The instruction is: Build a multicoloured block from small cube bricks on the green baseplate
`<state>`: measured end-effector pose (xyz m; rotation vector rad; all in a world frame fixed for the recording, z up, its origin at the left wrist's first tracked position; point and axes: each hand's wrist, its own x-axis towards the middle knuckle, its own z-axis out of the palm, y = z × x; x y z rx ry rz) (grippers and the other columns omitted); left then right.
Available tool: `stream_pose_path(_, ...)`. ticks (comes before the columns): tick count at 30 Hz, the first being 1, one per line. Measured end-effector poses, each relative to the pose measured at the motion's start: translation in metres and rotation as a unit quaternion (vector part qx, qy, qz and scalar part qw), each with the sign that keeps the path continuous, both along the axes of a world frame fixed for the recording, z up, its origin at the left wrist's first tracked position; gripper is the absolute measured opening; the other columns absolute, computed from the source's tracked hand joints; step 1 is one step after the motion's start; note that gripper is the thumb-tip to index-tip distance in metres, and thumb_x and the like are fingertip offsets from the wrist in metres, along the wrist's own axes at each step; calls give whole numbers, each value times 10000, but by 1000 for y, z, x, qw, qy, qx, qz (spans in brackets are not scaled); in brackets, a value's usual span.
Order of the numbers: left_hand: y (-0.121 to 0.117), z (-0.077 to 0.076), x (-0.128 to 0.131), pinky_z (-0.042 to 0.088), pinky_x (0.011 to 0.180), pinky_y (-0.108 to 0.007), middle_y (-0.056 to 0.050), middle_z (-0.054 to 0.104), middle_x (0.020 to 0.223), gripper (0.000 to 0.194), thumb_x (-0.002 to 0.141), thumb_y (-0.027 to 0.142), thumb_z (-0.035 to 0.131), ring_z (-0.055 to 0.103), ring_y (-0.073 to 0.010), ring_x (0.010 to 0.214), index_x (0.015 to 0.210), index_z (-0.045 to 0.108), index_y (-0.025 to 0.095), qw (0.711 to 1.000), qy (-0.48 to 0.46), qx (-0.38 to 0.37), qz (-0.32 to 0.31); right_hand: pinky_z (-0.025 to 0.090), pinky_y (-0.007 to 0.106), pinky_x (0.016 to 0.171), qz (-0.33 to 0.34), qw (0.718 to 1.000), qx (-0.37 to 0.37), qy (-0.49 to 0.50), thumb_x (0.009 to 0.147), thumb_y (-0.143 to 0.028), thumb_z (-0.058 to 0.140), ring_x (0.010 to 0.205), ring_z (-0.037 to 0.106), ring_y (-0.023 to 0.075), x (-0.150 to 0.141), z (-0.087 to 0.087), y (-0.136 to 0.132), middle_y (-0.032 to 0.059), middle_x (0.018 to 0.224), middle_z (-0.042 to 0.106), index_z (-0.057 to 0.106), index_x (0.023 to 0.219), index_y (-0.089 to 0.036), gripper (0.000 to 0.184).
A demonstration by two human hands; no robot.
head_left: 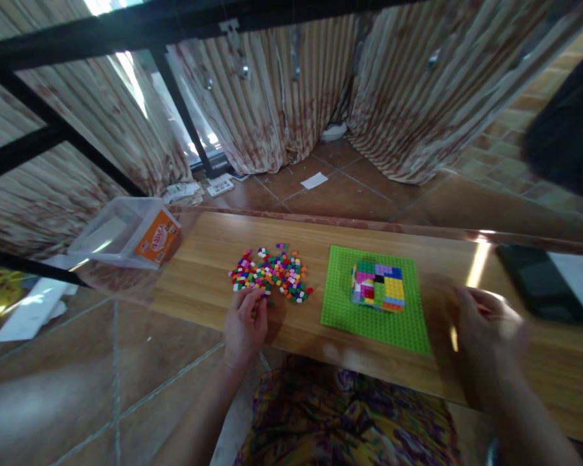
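My left hand (245, 323) is at the near edge of a loose pile of small toy bricks (276, 275) in many colours. Its fingers are curled together; whatever they pinch is too small to make out. To the right of the pile lies a green baseplate (340, 317). A low, roughly square block of multicoloured bricks (393, 288) stands on it, with a recess in its top. Right of the baseplate, above the table, is my right hand (495, 330), smeared by motion. Its fingers look bent, and whether they hold anything is unclear.
The wooden table (194, 259) is long and narrow. A clear plastic bin (121, 243) with an orange label stands beyond its left end. At the right end lie a dark flat object (539, 281) and white paper (576, 278). Curtains (282, 97) and a dark metal frame (175, 39) are behind.
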<state>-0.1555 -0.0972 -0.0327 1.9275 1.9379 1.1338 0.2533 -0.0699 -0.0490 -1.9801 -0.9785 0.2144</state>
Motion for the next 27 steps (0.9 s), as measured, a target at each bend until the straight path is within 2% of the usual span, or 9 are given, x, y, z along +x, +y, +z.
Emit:
stream_pose_path(1, 0, -1, 0, 571, 744, -264, -91, 614, 1081, 185, 915, 255, 528, 650, -156, 893, 1031, 654, 186, 1000, 5, -6, -2, 411, 401, 609, 3, 999, -30, -26, 766, -455, 664, 620, 589, 193, 5, -7, -2, 148, 772, 692, 755, 828, -195, 283)
stream_pose_path(3, 2, -1, -1, 569, 763, -272, -87, 614, 1077, 167, 902, 232, 541, 646, -162, 914, 1015, 658, 190, 1000, 21, -13, 0, 441, 379, 626, 16, 995, -37, -86, 778, -459, 616, 661, 606, 209, 7, -15, -4, 117, 824, 693, 746, 849, -189, 308)
stream_pose_path(8, 15, 4, -5, 546, 830, -308, -78, 620, 1053, 170, 884, 224, 558, 635, -183, 941, 1018, 660, 198, 997, 71, -14, 22, 484, 346, 651, 77, 978, -16, -191, 786, -468, 551, 700, 615, 219, -2, -16, 0, 99, 878, 693, 737, 809, -160, 361)
stream_pose_path(14, 38, 14, -11, 525, 876, -338, -88, 630, 1064, 181, 878, 198, 539, 622, -209, 990, 1004, 669, 187, 995, 87, -42, 20, 499, 336, 667, 77, 974, 3, -211, 792, -464, 552, 703, 620, 221, -1, -19, 0, 93, 845, 692, 737, 807, -157, 359)
stream_pose_path(19, 50, 20, -21, 521, 859, -322, -83, 645, 1042, 207, 879, 149, 499, 629, -200, 973, 981, 677, 182, 993, 85, -75, 17, 500, 325, 649, 87, 969, 21, -231, 801, -447, 564, 701, 620, 218, 3, -26, 1, 92, 843, 698, 734, 814, -171, 324)
stream_pose_path(23, 58, 24, -27, 519, 823, -311, -79, 664, 984, 201, 874, 152, 511, 636, -195, 915, 970, 687, 166, 991, 99, -92, -8, 500, 332, 671, 86, 968, 29, -232, 802, -438, 569, 680, 604, 206, 5, -30, 2, 101, 854, 696, 732, 810, -180, 305)
stream_pose_path(27, 71, 23, -21, 505, 851, -322, -67, 678, 969, 186, 883, 200, 529, 630, -197, 914, 948, 703, 184, 982, 151, -105, -45, 497, 331, 666, 93, 969, 28, -229, 802, -427, 564, 661, 589, 195, 3, -27, 2, 94, 845, 693, 726, 802, -187, 289)
